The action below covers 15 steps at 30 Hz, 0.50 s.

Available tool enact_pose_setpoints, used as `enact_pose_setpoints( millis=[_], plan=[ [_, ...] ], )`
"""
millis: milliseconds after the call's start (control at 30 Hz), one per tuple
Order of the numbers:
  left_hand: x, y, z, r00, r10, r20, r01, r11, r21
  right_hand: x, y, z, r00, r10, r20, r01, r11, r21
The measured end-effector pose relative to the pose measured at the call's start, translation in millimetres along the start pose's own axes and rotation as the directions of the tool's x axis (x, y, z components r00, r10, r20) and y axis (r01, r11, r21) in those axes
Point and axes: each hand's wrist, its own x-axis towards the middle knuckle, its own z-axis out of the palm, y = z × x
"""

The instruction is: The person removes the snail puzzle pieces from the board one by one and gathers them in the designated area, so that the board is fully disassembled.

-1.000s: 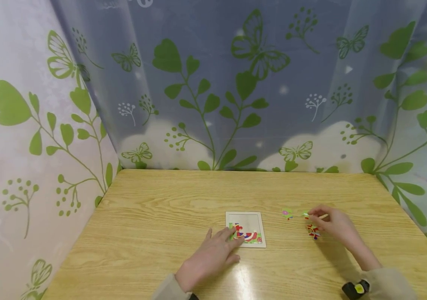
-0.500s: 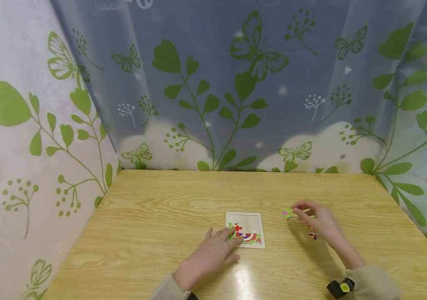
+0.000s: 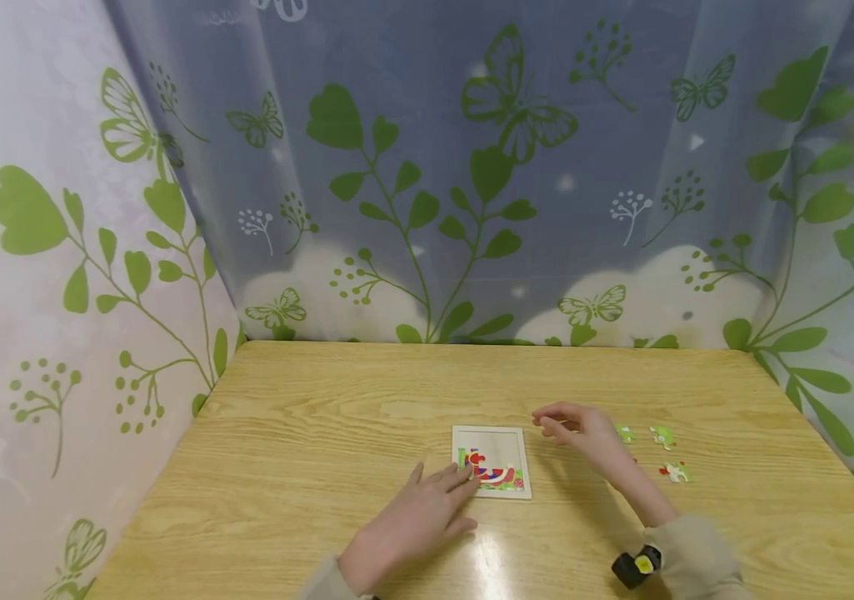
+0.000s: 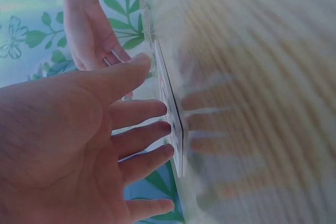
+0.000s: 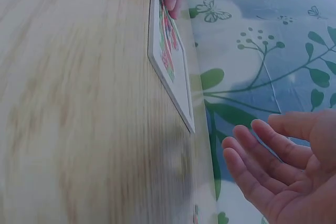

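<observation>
A small white puzzle board (image 3: 492, 439) lies on the wooden table (image 3: 367, 392), with coloured pieces filling its lower part. My left hand (image 3: 427, 508) lies flat with straight fingers, and its fingertips (image 3: 469, 477) touch the board's lower left edge. The left wrist view shows those fingers (image 4: 142, 129) against the board's rim (image 4: 170, 114). My right hand (image 3: 575, 427) hovers just right of the board, thumb and forefinger pinching what looks like a thin puzzle piece, mostly hidden. In the right wrist view the right hand (image 5: 278, 156) is near the board (image 5: 170, 61).
Three loose green and white puzzle pieces (image 3: 662, 436) lie on the table to the right of my right hand. A curtain with green leaves and butterflies (image 3: 471, 183) closes off the table at the back and both sides.
My right hand has moved left from the loose pieces toward the board, uncovering pieces that lay under it. The left hand has stayed on the board's edge.
</observation>
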Motion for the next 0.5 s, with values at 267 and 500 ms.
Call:
enact_pose_setpoints(
  millis=[267,500],
  plan=[
    [-2.7,0.2,2.8,1.000,0.005,0.003,-0.005,1.000,-0.002,9,-6,22,0.997,-0.029,0.072,0.029,1.000,0.008],
    [-1.8,2.3,1.7,1.000,0.001,0.009,-0.001,1.000,0.002,16,-13,39,0.991,-0.037,0.132,0.032,0.999,0.038]
  ],
)
